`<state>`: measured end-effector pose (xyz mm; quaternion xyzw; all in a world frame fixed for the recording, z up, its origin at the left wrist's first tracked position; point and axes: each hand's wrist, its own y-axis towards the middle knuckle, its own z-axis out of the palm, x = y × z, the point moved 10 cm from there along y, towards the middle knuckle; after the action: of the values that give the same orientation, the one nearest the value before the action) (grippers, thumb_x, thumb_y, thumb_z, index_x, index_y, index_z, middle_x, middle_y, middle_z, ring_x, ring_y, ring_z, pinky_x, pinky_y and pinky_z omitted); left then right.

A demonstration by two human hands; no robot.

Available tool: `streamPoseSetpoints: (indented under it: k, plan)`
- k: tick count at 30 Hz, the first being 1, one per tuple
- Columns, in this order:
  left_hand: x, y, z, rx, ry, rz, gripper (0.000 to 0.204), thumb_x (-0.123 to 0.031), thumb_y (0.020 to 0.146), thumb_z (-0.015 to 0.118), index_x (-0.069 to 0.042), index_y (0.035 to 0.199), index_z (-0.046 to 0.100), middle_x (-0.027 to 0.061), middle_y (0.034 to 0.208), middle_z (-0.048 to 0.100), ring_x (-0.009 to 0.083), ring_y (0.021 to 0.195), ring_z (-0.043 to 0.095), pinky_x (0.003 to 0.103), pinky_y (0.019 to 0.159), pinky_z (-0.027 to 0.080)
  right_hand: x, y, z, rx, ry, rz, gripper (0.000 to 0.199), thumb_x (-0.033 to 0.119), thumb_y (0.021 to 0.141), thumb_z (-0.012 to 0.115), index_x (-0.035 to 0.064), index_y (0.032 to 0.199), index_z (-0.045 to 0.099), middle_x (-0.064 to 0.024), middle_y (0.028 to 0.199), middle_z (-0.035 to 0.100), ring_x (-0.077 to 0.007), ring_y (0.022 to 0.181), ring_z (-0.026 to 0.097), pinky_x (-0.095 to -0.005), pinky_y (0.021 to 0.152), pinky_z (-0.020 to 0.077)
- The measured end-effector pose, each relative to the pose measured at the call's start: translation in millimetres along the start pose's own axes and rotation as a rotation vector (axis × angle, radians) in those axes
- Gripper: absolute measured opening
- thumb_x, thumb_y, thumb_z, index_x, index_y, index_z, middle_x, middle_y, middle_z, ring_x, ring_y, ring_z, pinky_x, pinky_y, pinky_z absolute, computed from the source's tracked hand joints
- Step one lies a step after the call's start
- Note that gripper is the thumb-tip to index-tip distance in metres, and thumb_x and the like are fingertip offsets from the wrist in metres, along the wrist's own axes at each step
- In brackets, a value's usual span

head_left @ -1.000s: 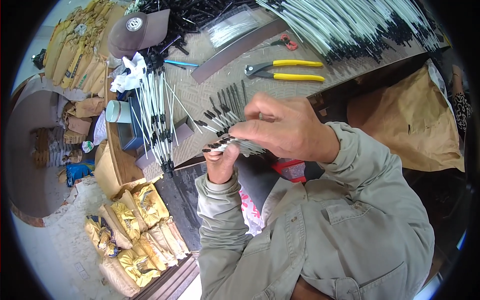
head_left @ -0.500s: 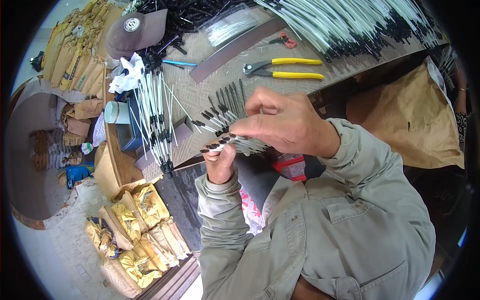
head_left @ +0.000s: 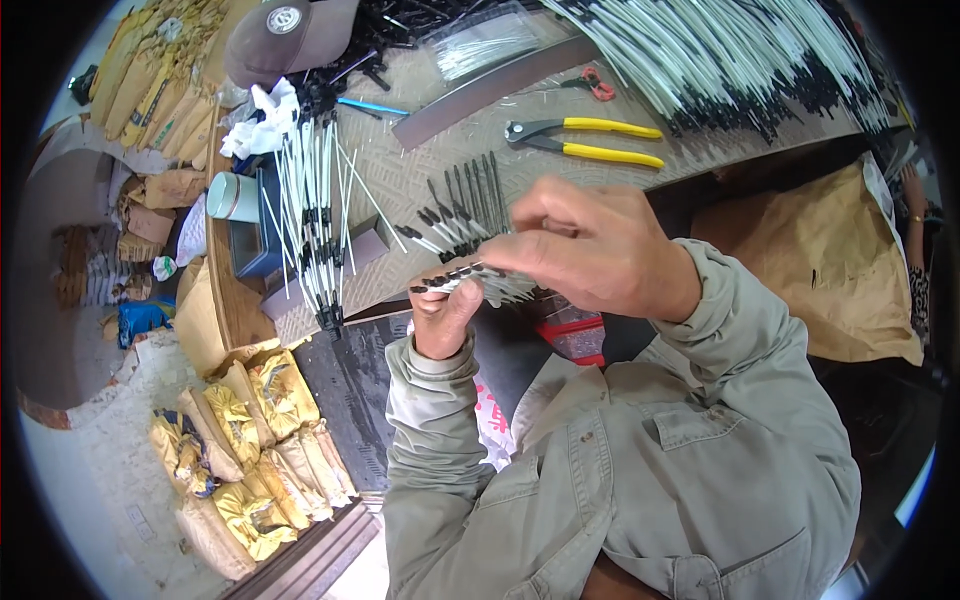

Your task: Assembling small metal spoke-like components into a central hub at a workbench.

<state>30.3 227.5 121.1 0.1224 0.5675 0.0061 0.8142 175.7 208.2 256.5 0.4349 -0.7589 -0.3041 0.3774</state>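
My left hand (head_left: 440, 315) grips a fanned bundle of thin white cables with black tips (head_left: 462, 215), held just above the near edge of the workbench (head_left: 420, 175). My right hand (head_left: 590, 250) is closed over the bundle's lower ends, its fingertips pinching one black-tipped cable beside the left thumb. The cable tips spread up and to the left from between both hands. Both forearms are in grey-green sleeves.
Yellow-handled pliers (head_left: 590, 140) lie on the bench behind my hands. A large heap of white cables (head_left: 740, 60) covers the back right. More loose cables (head_left: 315, 215), a brown cap (head_left: 285, 35), a white cup (head_left: 232, 196) and a metal strip (head_left: 495, 90) sit at the left and back. Yellow sacks (head_left: 240, 450) lie on the floor.
My right hand has shifted slightly down and right along the bundle, its fingers closing on one cable. The left hand keeps its hold.
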Motion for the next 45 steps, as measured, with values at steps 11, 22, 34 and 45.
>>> streamPoseSetpoints:
  k: [11,22,34,45]
  plan:
    - [-6.5,5.3,14.8,0.045,-0.055,0.013,0.023,-0.013,0.083,0.065,0.005,0.097,0.063,0.0040,0.081,0.063,0.0078,0.068,0.052,0.022,0.063,0.041,-3.2,-2.9,-0.3,-0.035,0.032,0.049,0.027,0.000,0.067,0.066,0.0098,0.092,0.065,-0.0030,0.074,0.048,-0.0095,0.050,0.046,-0.0230,0.041,0.0359]
    - [0.2,5.8,12.8,-0.033,0.057,-0.002,0.018,-0.014,0.081,0.068,0.002,0.088,0.063,-0.0001,0.075,0.059,0.0066,0.065,0.047,0.022,0.058,0.037,-5.1,-4.3,-1.0,0.034,-0.049,0.028,0.021,0.007,0.066,0.065,0.0099,0.087,0.064,-0.0025,0.074,0.052,-0.0135,0.053,0.051,-0.0242,0.045,0.0398]
    - [1.6,2.6,10.5,-0.006,0.052,-0.002,0.022,-0.013,0.082,0.066,0.004,0.095,0.064,0.0041,0.084,0.064,0.0092,0.073,0.056,0.023,0.067,0.045,15.2,3.0,-5.3,0.063,-0.146,-0.031,0.019,0.012,0.068,0.065,0.0068,0.087,0.063,-0.0021,0.075,0.050,-0.0118,0.057,0.052,-0.0224,0.047,0.0404]
    - [12.3,-0.6,-4.7,-0.067,0.122,-0.052,0.041,-0.035,0.083,0.065,0.003,0.097,0.063,0.0034,0.085,0.065,0.0096,0.075,0.056,0.025,0.069,0.045,18.7,7.8,-2.0,0.023,-0.172,-0.085,0.018,0.010,0.067,0.066,0.0060,0.084,0.065,-0.0029,0.073,0.050,-0.0122,0.056,0.052,-0.0237,0.045,0.0402]
